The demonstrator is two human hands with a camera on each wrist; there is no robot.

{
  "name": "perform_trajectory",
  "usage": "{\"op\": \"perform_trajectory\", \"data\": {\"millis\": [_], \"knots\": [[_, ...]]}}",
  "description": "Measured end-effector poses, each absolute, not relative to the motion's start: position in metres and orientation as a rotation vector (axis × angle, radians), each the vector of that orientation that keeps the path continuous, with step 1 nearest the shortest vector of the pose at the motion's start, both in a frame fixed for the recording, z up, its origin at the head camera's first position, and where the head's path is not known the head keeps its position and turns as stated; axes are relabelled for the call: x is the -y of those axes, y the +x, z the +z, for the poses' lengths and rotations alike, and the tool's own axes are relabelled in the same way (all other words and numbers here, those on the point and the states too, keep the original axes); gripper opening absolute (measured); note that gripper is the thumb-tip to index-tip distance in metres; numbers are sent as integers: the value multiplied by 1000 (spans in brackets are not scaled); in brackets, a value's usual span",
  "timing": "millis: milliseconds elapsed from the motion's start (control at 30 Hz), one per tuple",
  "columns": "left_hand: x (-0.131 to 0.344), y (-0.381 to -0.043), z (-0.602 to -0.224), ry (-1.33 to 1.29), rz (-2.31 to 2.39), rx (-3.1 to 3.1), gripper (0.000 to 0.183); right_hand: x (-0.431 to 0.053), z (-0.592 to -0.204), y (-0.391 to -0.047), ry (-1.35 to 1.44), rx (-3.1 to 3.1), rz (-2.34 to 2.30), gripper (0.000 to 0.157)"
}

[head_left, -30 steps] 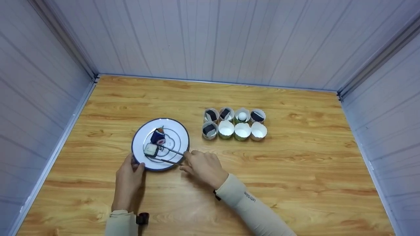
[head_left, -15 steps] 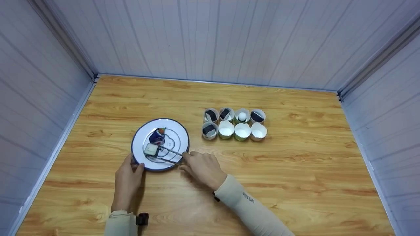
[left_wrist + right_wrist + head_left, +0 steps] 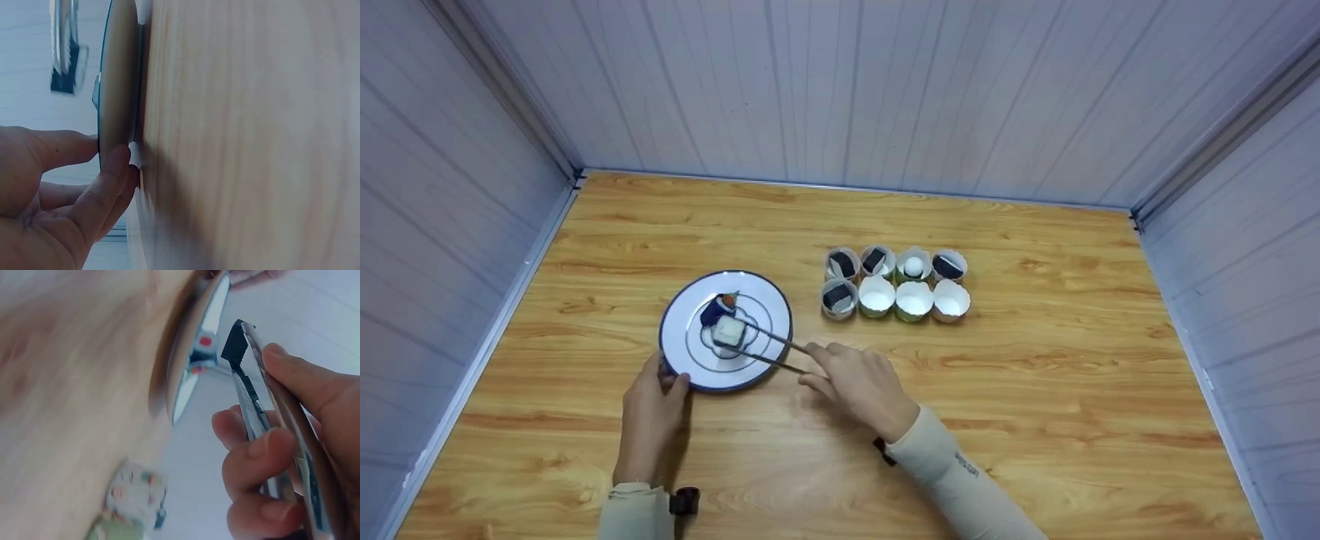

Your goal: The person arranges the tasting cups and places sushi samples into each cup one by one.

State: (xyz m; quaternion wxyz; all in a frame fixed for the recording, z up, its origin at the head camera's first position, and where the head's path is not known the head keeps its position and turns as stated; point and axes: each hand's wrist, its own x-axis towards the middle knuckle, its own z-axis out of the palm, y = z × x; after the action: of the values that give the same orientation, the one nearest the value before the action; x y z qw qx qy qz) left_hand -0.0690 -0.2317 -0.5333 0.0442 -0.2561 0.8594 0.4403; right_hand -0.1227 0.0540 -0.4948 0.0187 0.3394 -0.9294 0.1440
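My left hand (image 3: 649, 409) pinches the near left rim of a white plate (image 3: 765, 311) with a blue edge, thumb on top and fingers underneath. My right hand (image 3: 862, 386) grips metal tongs (image 3: 769, 361). Between the tong tips is a toy-like sushi piece (image 3: 729, 331), white on top with a dark wrap. Both wrist views show this sushi piece (image 3: 63, 80) raised above the plate. Another dark-wrapped sushi piece (image 3: 712, 311), with an orange and green bit beside it, lies on the plate, partly hidden by the held one.
Two rows of paper cups (image 3: 914, 301) stand right of the plate. The back-row cups and the front-left cup (image 3: 840, 298) hold dark pieces, one with a white ball (image 3: 913, 267) on top. Three front cups show white insides. Panel walls (image 3: 840, 97) enclose the wooden table (image 3: 1035, 337).
The tongs have closed around the white-topped sushi piece and lifted it off the plate, up and to the right. My right hand moved right; the left hand stayed on the rim.
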Motion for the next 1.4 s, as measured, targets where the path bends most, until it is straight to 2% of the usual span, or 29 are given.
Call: {"op": "perform_trajectory", "data": {"millis": [800, 1400], "knots": [[230, -70, -534, -793, 1319, -2626, 58, -171, -482, -140, 635, 2848, 460, 44], [232, -66, -532, -737, 1312, -2660, 57, -194, -491, -144, 530, 2907, 344, 40]]}}
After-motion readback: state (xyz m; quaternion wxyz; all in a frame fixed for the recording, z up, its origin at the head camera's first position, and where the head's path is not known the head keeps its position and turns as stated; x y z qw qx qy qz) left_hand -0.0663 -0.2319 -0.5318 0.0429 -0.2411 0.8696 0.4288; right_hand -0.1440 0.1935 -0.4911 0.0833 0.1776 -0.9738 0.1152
